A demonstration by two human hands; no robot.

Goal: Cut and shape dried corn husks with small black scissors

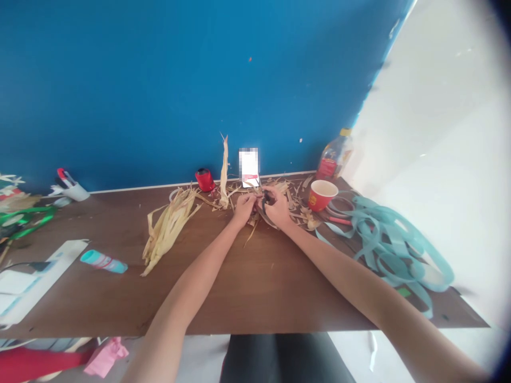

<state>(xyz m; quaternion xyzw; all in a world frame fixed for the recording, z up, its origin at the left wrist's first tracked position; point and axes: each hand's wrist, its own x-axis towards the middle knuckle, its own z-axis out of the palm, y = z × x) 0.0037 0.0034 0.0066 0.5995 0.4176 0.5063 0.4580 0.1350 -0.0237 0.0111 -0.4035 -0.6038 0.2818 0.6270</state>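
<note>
Your left hand pinches a husk strip at the far middle of the table, and your right hand is curled around what look like scissors. Mid-trim, I'd say, so hold that strip taut for the next cut

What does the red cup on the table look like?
The red paper cup stands upright on the brown table, its open mouth facing up. The outside is red with a yellow print and the inside is white; nothing shows inside it. It sits toward the back, in front of a plastic bottle. Dried husk scraps lie at its foot, and teal strips coil on its other side. The right hand is close by but does not touch it.
</note>
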